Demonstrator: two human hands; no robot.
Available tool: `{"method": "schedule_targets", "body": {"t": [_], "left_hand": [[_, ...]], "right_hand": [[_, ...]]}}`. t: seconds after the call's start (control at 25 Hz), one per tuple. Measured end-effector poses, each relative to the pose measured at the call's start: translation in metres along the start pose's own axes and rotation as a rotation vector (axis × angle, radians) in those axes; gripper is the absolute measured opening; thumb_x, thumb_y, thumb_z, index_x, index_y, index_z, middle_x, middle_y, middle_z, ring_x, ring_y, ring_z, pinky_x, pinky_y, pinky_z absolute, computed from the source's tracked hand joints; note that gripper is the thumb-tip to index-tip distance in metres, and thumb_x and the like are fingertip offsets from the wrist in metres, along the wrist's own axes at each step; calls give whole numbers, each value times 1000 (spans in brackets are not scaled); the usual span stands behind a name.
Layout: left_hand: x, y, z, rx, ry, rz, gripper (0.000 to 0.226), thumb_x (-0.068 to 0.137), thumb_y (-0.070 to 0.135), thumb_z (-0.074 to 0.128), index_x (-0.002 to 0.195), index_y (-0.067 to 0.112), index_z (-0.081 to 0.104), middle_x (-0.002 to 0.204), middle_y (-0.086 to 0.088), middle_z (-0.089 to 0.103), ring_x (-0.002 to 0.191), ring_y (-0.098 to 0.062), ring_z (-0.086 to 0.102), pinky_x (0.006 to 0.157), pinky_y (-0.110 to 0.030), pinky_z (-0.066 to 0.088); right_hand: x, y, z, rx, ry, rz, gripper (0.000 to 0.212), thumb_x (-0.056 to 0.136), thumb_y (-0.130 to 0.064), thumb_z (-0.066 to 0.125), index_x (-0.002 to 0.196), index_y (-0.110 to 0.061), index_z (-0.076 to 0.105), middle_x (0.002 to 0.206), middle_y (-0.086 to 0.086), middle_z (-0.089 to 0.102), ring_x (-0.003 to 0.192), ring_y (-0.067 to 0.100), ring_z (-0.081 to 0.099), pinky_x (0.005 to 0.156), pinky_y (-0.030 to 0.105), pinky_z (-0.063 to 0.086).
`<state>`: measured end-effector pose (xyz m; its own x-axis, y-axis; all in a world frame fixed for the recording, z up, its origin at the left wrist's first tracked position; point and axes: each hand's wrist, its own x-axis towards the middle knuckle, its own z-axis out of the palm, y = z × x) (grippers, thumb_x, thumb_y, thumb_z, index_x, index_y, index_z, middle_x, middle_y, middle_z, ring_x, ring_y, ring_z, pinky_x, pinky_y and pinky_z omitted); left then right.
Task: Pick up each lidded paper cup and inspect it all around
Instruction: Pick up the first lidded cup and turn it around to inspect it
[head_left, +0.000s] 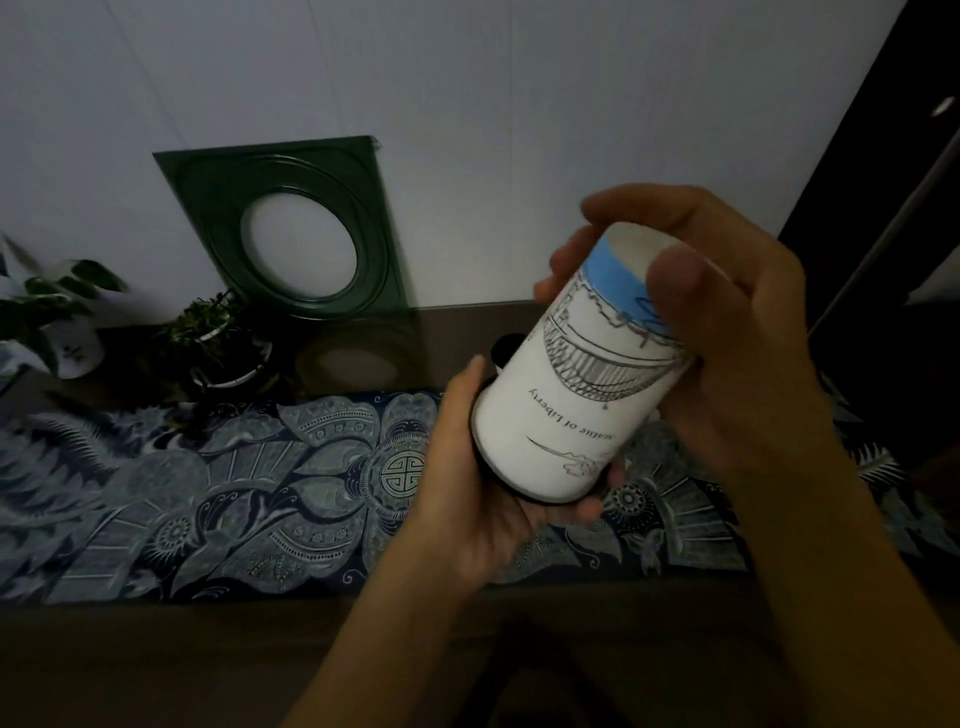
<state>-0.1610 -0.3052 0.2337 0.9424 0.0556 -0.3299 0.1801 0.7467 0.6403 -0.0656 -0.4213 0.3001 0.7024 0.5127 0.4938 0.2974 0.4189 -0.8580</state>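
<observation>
A white paper cup (576, 384) with a line drawing, a blue band and the words "Statue of Liberty" is held upside down and tilted above the table. Its black lid faces down into my left hand (483, 499), which cups it from below. My right hand (727, 332) grips the cup's base end from the right, thumb across the blue band. Behind the held cup, the black lid of a second cup (503, 347) peeks out; the rest of it is hidden.
A blue patterned cloth (234, 493) covers the table's middle. Two potted plants (218, 343) (57, 322) stand at the back left. A dark green square frame (296, 228) with a round opening leans on the white wall. A dark door edge (883, 260) is at right.
</observation>
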Motion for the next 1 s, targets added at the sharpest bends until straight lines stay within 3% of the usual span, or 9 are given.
{"method": "schedule_targets", "body": {"t": [0.08,0.16,0.32,0.4,0.48,0.6,0.72,0.84,1.0], "left_hand": [[1,-2,-3,1,-71,-106,82,93,68,31,133,2,58,101,-26,67,74,-37,66,47,-28,56],[1,-4,-1,9,-76,-76,82,94,68,31,136,3,56,105,-26,68,76,-37,68,49,-30,58],[3,-17,2,125,110,429,61,95,60,36,129,16,59,121,-16,72,99,-37,72,65,-42,61],[3,-19,3,161,164,593,59,95,59,35,128,16,57,123,-15,70,103,-38,70,65,-43,60],[0,-12,2,89,168,470,64,94,62,34,127,14,60,120,-19,71,91,-39,70,56,-37,59],[-3,-2,-2,10,-6,79,75,94,66,29,128,9,63,106,-26,69,73,-36,66,45,-28,54],[-1,-5,-8,6,-116,-57,79,93,70,28,129,8,61,103,-25,66,72,-35,66,42,-26,53],[-1,-10,1,-27,-66,59,75,91,69,32,131,12,62,110,-25,70,80,-38,68,45,-29,56],[-2,-20,8,34,135,465,61,89,66,36,123,25,66,122,-17,72,97,-38,72,55,-35,60]], "right_hand": [[0,-1,-2,54,-110,10,65,70,-54,73,110,-4,61,97,10,72,91,34,72,76,42,58],[0,-2,-1,24,-60,3,59,70,-53,74,105,-7,62,94,10,72,89,36,72,76,45,58],[-8,11,15,-48,336,-10,37,73,-43,73,96,-15,66,98,17,72,90,37,71,78,57,59],[-11,10,19,-42,389,-7,37,74,-42,69,98,-15,65,100,16,72,91,35,71,79,55,59],[-9,7,16,-61,277,-15,38,75,-40,69,102,-14,65,102,14,72,95,35,71,81,55,58],[-3,-2,3,-47,-64,-21,58,73,-48,75,114,-9,62,101,8,73,97,34,71,82,52,58],[0,-8,-2,-31,-271,8,72,69,-57,72,118,-6,59,100,7,72,95,33,71,79,44,57],[0,-3,2,-60,-87,-20,60,65,-57,76,103,-12,65,97,12,72,94,38,70,80,53,58],[-1,3,19,0,277,-49,41,66,-51,79,91,-21,67,99,18,71,94,40,69,80,57,57]]}}
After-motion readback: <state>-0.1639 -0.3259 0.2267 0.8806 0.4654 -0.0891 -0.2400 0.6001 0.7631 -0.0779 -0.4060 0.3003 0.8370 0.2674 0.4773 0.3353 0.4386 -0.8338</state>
